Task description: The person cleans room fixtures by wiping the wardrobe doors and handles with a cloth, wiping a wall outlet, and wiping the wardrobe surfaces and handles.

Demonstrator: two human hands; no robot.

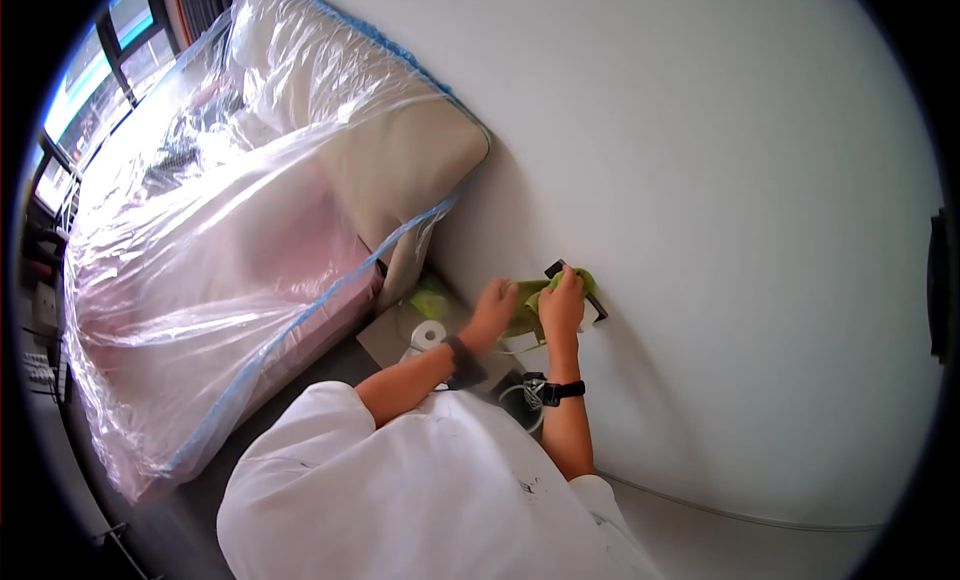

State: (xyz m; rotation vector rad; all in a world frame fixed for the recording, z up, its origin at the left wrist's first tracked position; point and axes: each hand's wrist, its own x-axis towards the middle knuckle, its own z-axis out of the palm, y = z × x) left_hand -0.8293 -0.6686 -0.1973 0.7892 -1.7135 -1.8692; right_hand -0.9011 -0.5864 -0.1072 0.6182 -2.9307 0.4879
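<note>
A green cloth (522, 322) stretches between my two hands near the white wall. My right hand (562, 302) is closed on it, with a fold of cloth showing above the fingers against a dark-edged fixture (599, 308) on the wall. The cloth partly covers this fixture, so I cannot tell its kind. My left hand (490, 312), a little blurred, appears closed on the cloth's left edge; its fingertips are partly hidden. Below the hands are a white paper roll (428, 334) and a green packet (430, 302) on a small bedside surface (384, 340).
To the left stands a bed (330, 280) under clear plastic sheeting (200, 220) with a blue edge. White cables (530, 392) hang or lie below my right hand. The white wall (750, 230) rises on the right, and windows (90, 75) are at the far left.
</note>
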